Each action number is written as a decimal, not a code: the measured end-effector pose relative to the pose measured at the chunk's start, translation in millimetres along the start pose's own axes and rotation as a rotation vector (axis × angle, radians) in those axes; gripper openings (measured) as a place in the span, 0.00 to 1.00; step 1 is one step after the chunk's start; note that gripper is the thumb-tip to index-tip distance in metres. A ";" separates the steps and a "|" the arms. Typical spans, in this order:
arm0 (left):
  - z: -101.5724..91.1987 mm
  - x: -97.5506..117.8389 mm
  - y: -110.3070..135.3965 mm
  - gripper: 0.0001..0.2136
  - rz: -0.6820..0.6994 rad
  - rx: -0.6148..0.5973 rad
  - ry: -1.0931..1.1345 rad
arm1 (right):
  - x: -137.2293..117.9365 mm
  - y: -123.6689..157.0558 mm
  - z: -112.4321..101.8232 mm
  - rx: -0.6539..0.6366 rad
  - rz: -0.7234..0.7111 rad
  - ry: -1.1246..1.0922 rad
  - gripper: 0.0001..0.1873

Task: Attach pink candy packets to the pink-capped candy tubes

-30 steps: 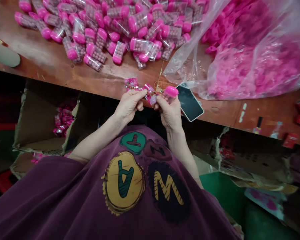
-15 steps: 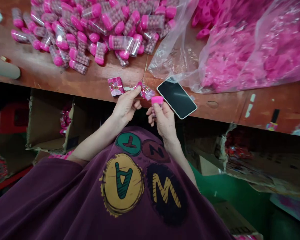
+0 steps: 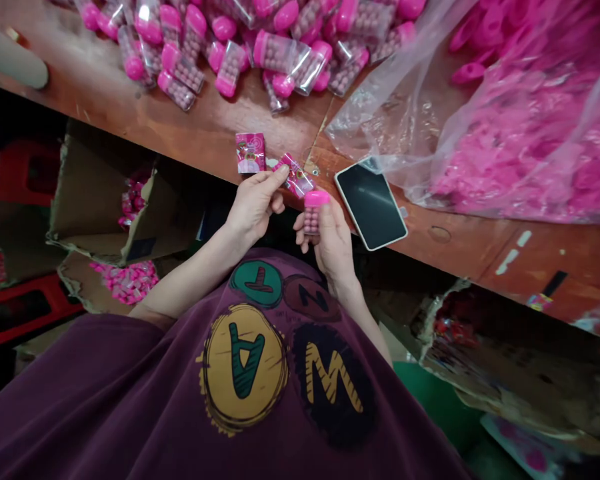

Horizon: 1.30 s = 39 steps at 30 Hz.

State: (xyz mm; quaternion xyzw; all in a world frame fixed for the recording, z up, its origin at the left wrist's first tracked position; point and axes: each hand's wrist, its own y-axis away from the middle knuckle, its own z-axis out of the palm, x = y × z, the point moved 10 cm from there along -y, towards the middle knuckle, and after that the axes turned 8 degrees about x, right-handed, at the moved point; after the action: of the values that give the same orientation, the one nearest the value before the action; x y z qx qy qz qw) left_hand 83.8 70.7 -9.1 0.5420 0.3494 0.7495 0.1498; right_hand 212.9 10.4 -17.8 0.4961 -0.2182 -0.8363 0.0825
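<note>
Noted in the right hand one small, clear plastic bottle with a bright pink rounded cap and pink beads inside, held between thumb and fingers just off the near edge of the reddish-brown wooden counter, cap toward the counter. Noted in the left hand a narrow pinch of thumb and fingers, closed on the left end of a shiny pink printed sachet. Found just above the left hand, flat on the counter: a second, squarish pink printed sachet. Found just right of the right hand: a dark-screened phone in a white-rimmed case, touched at the upper edge by a large translucent plastic bag of loose bright pink plastic pieces.

Listed at the far side of the counter: a heap of pink-capped clear bottles of pink beads, well apart from both hands. Listed below the counter, to the left: an upper brown cardboard box with pink wrapped pieces inside. Recorded nearest the camera: a purple shirt with coloured letter patches.
</note>
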 end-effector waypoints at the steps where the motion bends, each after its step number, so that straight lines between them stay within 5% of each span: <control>1: -4.7 0.1 -0.7 0.19 -0.009 0.000 0.027 | 1.2 -0.1 3.0 -0.027 0.019 -0.009 0.33; 7: -39.6 -2.0 -4.4 0.20 -0.070 0.028 0.118 | 9.5 -1.0 25.8 -0.120 0.025 0.019 0.22; 12: -55.2 6.5 -7.7 0.19 -0.080 -0.001 0.078 | 9.7 -5.4 34.1 0.076 -0.281 0.193 0.25; 16: -53.6 13.3 -13.6 0.18 -0.080 -0.049 0.025 | 2.6 0.7 33.0 0.244 -0.500 0.356 0.26; 20: -47.1 12.7 -15.5 0.18 -0.055 -0.091 0.013 | -4.9 10.5 29.8 0.308 -0.552 0.490 0.24; 30: -54.6 18.8 -5.3 0.19 0.014 -0.031 0.041 | -6.2 20.1 50.2 0.260 -0.619 0.714 0.23; 39: -47.0 -0.8 7.5 0.22 -0.137 -0.196 0.033 | -3.1 19.5 63.2 0.204 -0.656 0.735 0.22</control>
State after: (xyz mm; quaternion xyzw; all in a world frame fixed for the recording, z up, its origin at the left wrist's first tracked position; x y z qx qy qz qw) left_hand 42.1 47.9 -12.4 0.4871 0.3132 0.7770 0.2469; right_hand 158.2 12.1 19.5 0.8058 -0.0877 -0.5626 -0.1623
